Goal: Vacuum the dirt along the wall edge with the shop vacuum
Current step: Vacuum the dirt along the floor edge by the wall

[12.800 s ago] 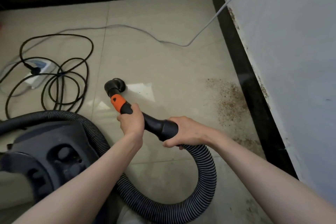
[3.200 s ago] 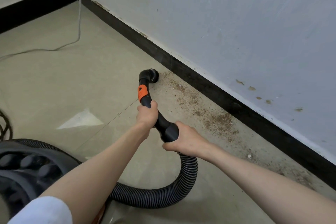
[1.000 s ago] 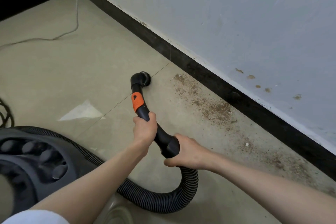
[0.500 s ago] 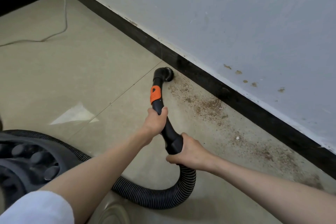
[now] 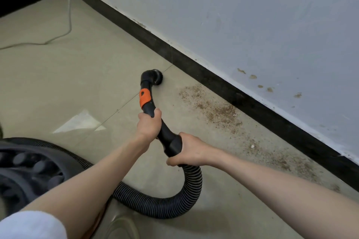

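I count two hands, my left hand and right hand, both on one black wand. One ribbed hose trails behind the wand, one vacuum body sits left of it, one thin cord lies beyond it, and one dirt streak runs to its right.

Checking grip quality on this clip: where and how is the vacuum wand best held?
Grip the wand from above, as now: left hand below the orange collar, right hand on the wide cuff above the ribbed hose. The rigid curved tube probably steers the nozzle.
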Demonstrator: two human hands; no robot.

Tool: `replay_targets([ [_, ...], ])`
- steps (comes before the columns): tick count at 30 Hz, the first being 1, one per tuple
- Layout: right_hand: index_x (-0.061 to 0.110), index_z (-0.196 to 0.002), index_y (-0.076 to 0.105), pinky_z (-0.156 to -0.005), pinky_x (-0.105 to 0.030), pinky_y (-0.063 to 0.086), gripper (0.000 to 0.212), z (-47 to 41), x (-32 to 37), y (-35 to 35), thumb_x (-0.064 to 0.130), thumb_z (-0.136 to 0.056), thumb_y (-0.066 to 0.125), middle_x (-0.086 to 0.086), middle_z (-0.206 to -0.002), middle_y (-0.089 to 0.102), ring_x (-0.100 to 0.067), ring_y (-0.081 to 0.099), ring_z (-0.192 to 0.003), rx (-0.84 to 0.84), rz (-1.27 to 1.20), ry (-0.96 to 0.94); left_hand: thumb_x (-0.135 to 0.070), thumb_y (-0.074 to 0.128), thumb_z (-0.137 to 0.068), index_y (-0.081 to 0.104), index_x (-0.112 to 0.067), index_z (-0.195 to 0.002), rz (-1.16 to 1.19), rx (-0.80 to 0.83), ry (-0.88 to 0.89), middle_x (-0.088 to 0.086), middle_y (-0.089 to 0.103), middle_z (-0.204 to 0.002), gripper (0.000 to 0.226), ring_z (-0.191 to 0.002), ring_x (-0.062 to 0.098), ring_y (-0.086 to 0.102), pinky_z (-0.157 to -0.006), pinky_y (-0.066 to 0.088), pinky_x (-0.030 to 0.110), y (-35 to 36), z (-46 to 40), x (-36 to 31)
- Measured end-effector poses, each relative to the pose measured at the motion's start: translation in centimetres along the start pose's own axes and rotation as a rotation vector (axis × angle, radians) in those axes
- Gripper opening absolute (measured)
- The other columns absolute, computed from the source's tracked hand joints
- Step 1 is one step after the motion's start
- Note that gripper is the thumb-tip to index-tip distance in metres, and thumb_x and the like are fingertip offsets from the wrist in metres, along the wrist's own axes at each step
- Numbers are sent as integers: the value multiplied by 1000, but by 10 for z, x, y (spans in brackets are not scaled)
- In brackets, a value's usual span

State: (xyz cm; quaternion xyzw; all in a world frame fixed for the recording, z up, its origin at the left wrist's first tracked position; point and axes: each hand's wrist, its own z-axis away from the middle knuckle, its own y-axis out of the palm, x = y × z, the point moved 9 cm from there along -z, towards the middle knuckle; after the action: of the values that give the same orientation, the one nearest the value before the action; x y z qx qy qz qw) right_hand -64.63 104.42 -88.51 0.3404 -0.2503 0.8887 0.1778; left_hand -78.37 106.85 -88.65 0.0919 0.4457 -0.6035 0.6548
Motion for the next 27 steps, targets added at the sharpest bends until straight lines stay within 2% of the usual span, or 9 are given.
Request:
replay_targets([
  [2,14,-95,59,-69,-32,58,40,2,8,11,27,-61,77,-1,-81,70,-18,70,-76,67,76,-36,-38,39,-96,32,0,-130,48,-59,-52,17,54,-111,51,-95,31,57,-79,50,39,-15,11,19],
  [5,25,-80,53,-56,-18,47,25,5,25,22,18,-72,76,8,-72,62,-13,63,-68,165,192,-106,-37,40,-95,34,0,-129,129,-176,-112,17,55,-111,51,-95,30,57,-80,48,36,-40,25,46],
  [8,27,-73,52,-53,-18,43,26,4,34,39,19,-71,76,9,-68,61,-7,59,-60,269,289,-141,-37,41,-93,38,1,-126,177,-292,-203,20,56,-115,51,-96,32,55,-84,47,37,-59,38,71],
  [11,27,-75,54,-58,-19,45,23,7,27,52,19,-71,76,7,-74,64,-8,61,-65,341,297,-134,-37,43,-93,36,-1,-124,187,-308,-260,20,55,-114,48,-97,33,56,-87,48,39,-60,53,84],
  [16,25,-79,56,-66,-19,46,21,27,2,56,19,-74,76,10,-77,62,-7,60,-72,402,178,-83,-33,45,-92,29,-10,-106,121,-227,-209,15,52,-103,31,-91,31,55,-78,48,36,-43,71,76],
  [18,20,-81,57,-68,-22,48,20,32,-2,56,15,-74,75,5,-79,64,-8,61,-71,379,118,-77,-32,44,-93,29,-10,-107,89,-181,-163,13,52,-100,31,-88,30,55,-75,49,36,-36,71,68],
  [21,19,-78,57,-70,-28,52,21,35,-8,49,14,-72,77,4,-75,65,-11,64,-69,286,-16,-74,-32,44,-95,29,-9,-110,27,-53,-91,7,51,-92,31,-77,22,55,-61,48,32,-18,62,49],
  [24,19,-76,58,-69,-26,54,21,44,-21,43,15,-72,78,4,-72,65,-11,66,-69,221,-134,-32,-33,43,-95,32,-6,-114,-79,77,-33,11,51,-100,35,-81,26,54,-52,44,27,7,58,30],
  [27,19,-83,60,-78,-29,54,23,56,-35,43,18,-71,80,3,-79,64,-9,64,-74,192,-204,31,-34,43,-96,32,-4,-120,-179,190,21,14,51,-106,40,-87,28,54,-49,42,27,33,61,21],
])
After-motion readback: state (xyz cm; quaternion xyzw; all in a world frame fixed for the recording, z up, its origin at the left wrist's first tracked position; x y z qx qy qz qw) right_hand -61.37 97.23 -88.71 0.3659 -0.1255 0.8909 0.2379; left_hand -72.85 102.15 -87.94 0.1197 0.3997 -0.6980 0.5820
